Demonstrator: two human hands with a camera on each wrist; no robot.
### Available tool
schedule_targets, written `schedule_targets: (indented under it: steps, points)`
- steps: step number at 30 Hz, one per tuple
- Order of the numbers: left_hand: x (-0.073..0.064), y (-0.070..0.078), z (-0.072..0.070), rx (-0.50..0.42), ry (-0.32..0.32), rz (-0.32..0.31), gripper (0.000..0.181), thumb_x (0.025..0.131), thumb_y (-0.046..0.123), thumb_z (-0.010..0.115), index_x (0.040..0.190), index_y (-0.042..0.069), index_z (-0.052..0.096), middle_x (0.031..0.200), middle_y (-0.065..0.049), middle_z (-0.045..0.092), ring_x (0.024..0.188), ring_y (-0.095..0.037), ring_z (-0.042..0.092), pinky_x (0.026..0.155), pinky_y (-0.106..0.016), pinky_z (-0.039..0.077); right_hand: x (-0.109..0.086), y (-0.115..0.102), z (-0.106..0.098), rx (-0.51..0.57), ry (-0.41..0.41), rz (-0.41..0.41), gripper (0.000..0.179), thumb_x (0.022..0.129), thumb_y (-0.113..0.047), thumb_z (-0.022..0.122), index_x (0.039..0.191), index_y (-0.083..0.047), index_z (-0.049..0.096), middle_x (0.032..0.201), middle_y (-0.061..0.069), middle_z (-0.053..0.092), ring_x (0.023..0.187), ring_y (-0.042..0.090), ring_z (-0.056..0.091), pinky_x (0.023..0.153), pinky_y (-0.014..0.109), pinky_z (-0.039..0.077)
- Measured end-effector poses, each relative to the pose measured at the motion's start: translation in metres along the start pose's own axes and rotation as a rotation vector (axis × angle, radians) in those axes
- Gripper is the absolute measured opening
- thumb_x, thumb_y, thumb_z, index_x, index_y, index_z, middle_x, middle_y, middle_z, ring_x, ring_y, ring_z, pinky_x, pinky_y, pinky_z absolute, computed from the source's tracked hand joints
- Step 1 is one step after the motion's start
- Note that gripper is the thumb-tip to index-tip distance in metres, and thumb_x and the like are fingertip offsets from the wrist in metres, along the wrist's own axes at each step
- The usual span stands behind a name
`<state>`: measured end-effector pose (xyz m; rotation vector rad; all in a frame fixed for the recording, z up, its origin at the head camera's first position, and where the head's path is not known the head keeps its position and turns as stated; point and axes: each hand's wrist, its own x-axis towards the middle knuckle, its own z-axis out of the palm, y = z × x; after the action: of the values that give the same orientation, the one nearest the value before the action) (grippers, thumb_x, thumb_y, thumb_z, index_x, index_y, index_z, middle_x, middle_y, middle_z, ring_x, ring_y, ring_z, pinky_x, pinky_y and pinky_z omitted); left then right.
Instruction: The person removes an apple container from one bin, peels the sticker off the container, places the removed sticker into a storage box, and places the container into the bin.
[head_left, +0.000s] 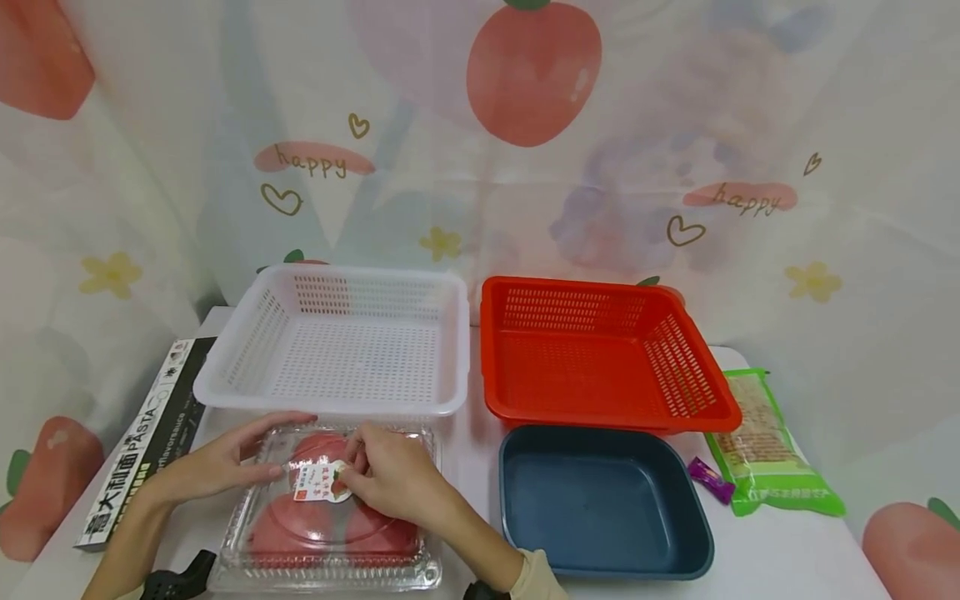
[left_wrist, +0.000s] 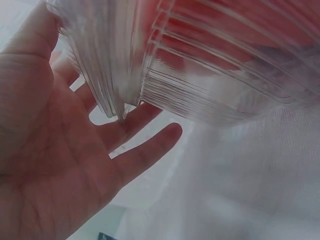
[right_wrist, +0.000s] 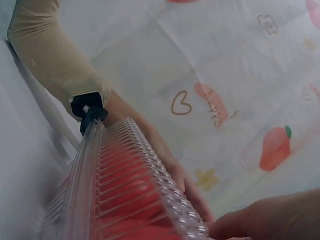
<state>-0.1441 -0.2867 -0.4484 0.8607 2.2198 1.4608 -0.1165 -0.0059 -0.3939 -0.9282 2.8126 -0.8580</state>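
A clear plastic clamshell box (head_left: 247, 546) with several large red rounded things (head_left: 292, 527) inside lies at the front left in the head view. On its lid sits a white label sticker (head_left: 318, 482) with a printed strawberry-like picture. My right hand (head_left: 397, 477) has curled fingers over the lid and pinches the label's right edge between thumb and forefinger. The left hand (head_left: 206, 467) rests at the box's left side, thumb on the lid near the label, fingers stretched along the back edge. In the left wrist view its fingers (left_wrist: 150, 150) are spread beside the ribbed box wall (left_wrist: 185, 95).
Behind the box stands a white basket (head_left: 456, 367), with a red basket (head_left: 495, 421) to its right. A dark blue tub (head_left: 600, 573) lies right of my right arm. A pasta box (head_left: 146, 446) is far left; a green-edged food packet (head_left: 780, 467) and purple candy (head_left: 711, 481) lie right.
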Motion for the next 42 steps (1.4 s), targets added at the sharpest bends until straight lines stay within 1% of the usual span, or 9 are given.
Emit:
schedule_targets:
  steps: [6,9,13,19,25,28,30,33,42]
  points:
    - [0.0012,-0.0019,0.0024,0.030,0.018,0.008,0.061,0.093,0.005,0.058,0.149,0.016,0.036,0.151,0.001,0.041,0.129,0.005,0.044,0.096,-0.023,0.044,0.0005,0.0025,0.0053,-0.050,0.041,-0.010,0.004,0.089,-0.022,0.068,0.086,-0.019,0.069,0.073,-0.012,0.061,0.064,-0.006,0.046,0.059,0.010,0.034]
    - [0.0004,-0.0023,0.0031,0.020,0.022,-0.015,0.060,0.093,0.005,0.058,0.148,0.017,0.037,0.150,0.004,0.042,0.128,0.007,0.043,0.094,-0.022,0.044,0.0006,0.0044,0.0073,-0.034,0.044,-0.011,0.005,0.089,-0.022,0.066,0.086,-0.019,0.069,0.071,-0.012,0.057,0.064,-0.005,0.044,0.057,0.010,0.033]
    - [-0.0012,-0.0028,0.0030,0.029,0.025,-0.020,0.059,0.093,0.005,0.057,0.148,0.016,0.037,0.149,0.010,0.041,0.129,0.010,0.040,0.095,-0.022,0.044,0.0011,0.0052,0.0086,0.002,0.031,-0.005,0.007,0.090,-0.023,0.064,0.086,-0.018,0.068,0.072,-0.011,0.056,0.063,-0.005,0.042,0.058,0.011,0.033]
    - [0.0003,-0.0030,0.0021,0.047,0.022,-0.022,0.059,0.094,0.006,0.057,0.148,0.019,0.037,0.150,0.005,0.041,0.131,0.009,0.039,0.098,-0.021,0.040,0.0018,0.0066,0.0056,0.017,0.006,0.001,0.008,0.092,-0.024,0.064,0.087,-0.018,0.067,0.073,-0.011,0.056,0.065,-0.005,0.043,0.059,0.011,0.034]
    - [0.0012,-0.0018,0.0010,0.057,0.033,-0.035,0.059,0.094,0.008,0.059,0.147,0.019,0.038,0.149,0.000,0.043,0.128,0.008,0.042,0.097,-0.021,0.042,0.0014,0.0055,0.0028,-0.037,-0.035,-0.025,0.009,0.096,-0.028,0.059,0.093,-0.019,0.062,0.081,-0.010,0.057,0.069,-0.003,0.045,0.060,0.014,0.035]
    - [0.0003,-0.0013,0.0006,0.052,0.034,-0.037,0.059,0.094,0.008,0.059,0.148,0.018,0.038,0.148,0.002,0.044,0.128,0.008,0.042,0.096,-0.020,0.043,0.0011,0.0045,0.0029,-0.082,-0.048,-0.061,0.009,0.098,-0.028,0.056,0.097,-0.019,0.059,0.085,-0.009,0.058,0.070,-0.002,0.046,0.060,0.014,0.035]
    - [-0.0003,-0.0010,0.0002,0.043,0.030,-0.035,0.059,0.094,0.007,0.058,0.148,0.018,0.037,0.148,0.005,0.043,0.128,0.008,0.043,0.096,-0.020,0.043,0.0018,0.0051,0.0031,-0.084,-0.045,-0.083,0.009,0.098,-0.027,0.056,0.098,-0.019,0.058,0.084,-0.009,0.060,0.067,-0.002,0.045,0.058,0.013,0.035]
    - [-0.0009,-0.0004,-0.0004,0.029,0.022,-0.037,0.060,0.094,0.006,0.058,0.148,0.018,0.036,0.148,0.009,0.043,0.127,0.007,0.044,0.096,-0.021,0.043,0.0037,0.0070,0.0044,-0.051,-0.037,-0.096,0.007,0.097,-0.025,0.056,0.098,-0.019,0.059,0.081,-0.012,0.064,0.063,-0.006,0.045,0.057,0.010,0.033]
    - [-0.0006,-0.0014,-0.0017,0.045,0.028,-0.062,0.059,0.094,0.008,0.058,0.148,0.021,0.036,0.151,-0.001,0.040,0.128,0.008,0.042,0.096,-0.022,0.043,0.0053,0.0088,0.0073,0.162,0.008,-0.047,0.005,0.093,-0.018,0.058,0.093,-0.018,0.063,0.075,-0.011,0.062,0.062,-0.007,0.044,0.060,0.010,0.037]
